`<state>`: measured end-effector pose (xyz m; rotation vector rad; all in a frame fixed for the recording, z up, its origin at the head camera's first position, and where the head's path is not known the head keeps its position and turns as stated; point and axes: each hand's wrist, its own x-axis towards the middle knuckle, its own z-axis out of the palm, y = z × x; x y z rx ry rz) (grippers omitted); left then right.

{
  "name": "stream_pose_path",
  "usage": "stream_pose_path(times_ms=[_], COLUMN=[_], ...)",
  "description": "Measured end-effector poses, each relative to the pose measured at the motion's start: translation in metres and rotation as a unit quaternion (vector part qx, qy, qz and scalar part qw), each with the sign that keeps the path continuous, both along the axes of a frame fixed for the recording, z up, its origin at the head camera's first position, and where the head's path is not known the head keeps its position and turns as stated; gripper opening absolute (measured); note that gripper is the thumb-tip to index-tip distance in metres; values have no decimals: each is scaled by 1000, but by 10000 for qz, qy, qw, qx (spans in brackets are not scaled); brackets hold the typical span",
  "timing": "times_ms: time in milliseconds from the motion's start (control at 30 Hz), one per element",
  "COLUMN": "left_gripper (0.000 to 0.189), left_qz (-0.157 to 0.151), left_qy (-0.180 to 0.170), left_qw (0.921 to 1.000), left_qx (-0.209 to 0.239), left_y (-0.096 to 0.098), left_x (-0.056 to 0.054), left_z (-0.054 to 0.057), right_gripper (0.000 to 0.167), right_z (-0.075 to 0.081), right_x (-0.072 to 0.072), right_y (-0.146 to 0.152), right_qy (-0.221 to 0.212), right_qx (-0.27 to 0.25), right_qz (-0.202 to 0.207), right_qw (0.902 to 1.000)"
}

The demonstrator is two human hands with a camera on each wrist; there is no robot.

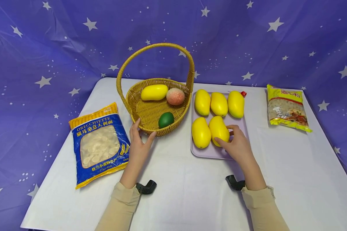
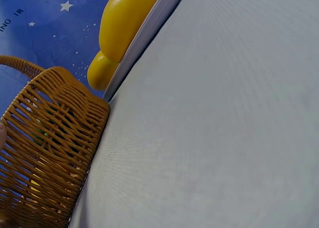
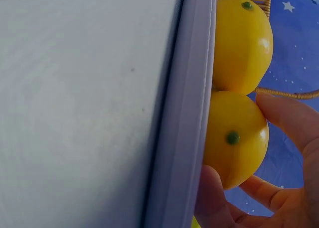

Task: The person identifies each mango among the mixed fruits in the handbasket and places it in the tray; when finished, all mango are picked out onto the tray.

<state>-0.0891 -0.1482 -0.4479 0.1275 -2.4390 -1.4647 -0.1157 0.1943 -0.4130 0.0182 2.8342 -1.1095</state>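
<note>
At the near left rim of the wicker basket [image 1: 140,123], my left hand [image 1: 140,144] rests with thumb and index finger spread apart. Inside the basket are a yellow mango [image 1: 154,92], a pinkish-red peach-like fruit [image 1: 175,97] and a dark green fruit [image 1: 166,120]. My right hand [image 1: 238,146] holds the front right mango [image 1: 218,130] on the lilac tray [image 1: 209,154], thumb on one side and fingers on the other. Against that mango's left sits another mango [image 1: 201,133]. Three more mangoes [image 1: 219,104] lie in the row behind. In the right wrist view, fingers [image 3: 289,116] wrap the held mango [image 3: 237,138].
A blue orecchiette bag [image 1: 99,144] lies left of the basket. A yellow-topped food bag [image 1: 287,109] lies at the far right. Behind the mangoes, a small red item [image 1: 243,94] shows at the tray's back edge. The basket's tall handle [image 1: 156,46] arches above it.
</note>
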Motion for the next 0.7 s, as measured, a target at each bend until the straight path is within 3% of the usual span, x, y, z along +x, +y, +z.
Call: stream_pose_path(times_ms=[700], left_gripper=[75], left_qz=[-40], left_qy=[-3], left_qw=[10000], left_qx=[54], left_y=[-1], left_x=[1], left_z=[0], right_gripper=[87], right_z=[1], right_x=[1], right_y=[0], right_qy=[-169], right_qx=[121], right_qz=[-40], right_qw=[9998])
